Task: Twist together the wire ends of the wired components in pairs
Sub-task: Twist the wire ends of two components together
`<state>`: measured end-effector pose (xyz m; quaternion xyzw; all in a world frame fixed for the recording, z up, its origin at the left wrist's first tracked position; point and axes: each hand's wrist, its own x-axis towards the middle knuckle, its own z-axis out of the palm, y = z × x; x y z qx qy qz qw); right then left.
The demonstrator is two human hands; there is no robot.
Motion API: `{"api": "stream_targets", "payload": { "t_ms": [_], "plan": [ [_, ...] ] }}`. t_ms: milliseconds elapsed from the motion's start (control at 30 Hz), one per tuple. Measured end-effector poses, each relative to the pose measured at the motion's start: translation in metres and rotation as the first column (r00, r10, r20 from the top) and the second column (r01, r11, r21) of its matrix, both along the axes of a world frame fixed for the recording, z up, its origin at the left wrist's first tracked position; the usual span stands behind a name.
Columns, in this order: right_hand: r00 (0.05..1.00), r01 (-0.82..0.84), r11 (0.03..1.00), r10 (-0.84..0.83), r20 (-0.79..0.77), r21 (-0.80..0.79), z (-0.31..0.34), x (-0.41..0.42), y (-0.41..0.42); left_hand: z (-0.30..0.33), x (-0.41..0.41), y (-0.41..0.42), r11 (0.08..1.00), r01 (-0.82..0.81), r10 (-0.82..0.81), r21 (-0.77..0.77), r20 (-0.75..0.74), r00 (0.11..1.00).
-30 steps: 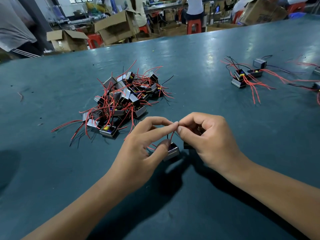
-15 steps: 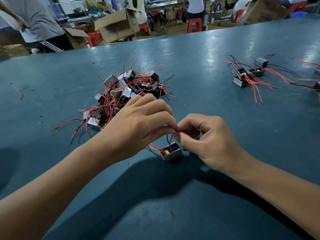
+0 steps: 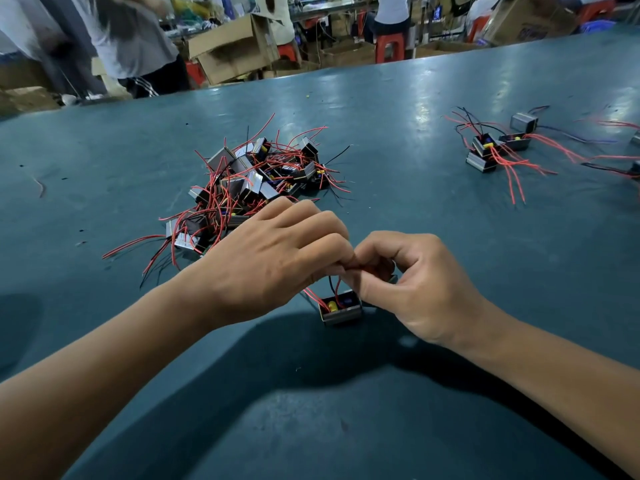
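Where both hands (image 3: 349, 268) pinch, wire ends (image 3: 360, 269) vanish.

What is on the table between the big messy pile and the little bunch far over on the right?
Nothing; the head view shows bare table between pile and bunch.

Teal table (image 3: 398, 109); component pile (image 3: 256, 181); single component (image 3: 341, 308); small cluster (image 3: 495, 150).

No legible text, label, brand, number or sign appears in the view. A cardboard box (image 3: 530, 20) beyond the far right edge of the worktop (image 3: 398, 109) carries dark printing on its side, too blurred to read.
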<state>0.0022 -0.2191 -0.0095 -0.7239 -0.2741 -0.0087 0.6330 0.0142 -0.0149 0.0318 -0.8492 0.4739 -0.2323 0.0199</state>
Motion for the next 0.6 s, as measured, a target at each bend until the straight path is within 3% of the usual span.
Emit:
{"api": "stream_targets", "payload": {
  "t_ms": [400, 600],
  "plan": [
    [0.999, -0.033, 0.999, 0.033, -0.010, 0.011, -0.001, -0.002, 0.000, 0.001, -0.003, 0.001, 0.998, 0.008, -0.013, 0.070, 0.067, 0.998],
    [1.000, -0.002, 1.000, 0.002, -0.020, 0.018, -0.003, -0.003, 0.002, 0.003, -0.013, -0.009, 0.995, -0.092, 0.091, 0.028, 0.041, 0.995]
  ]
}}
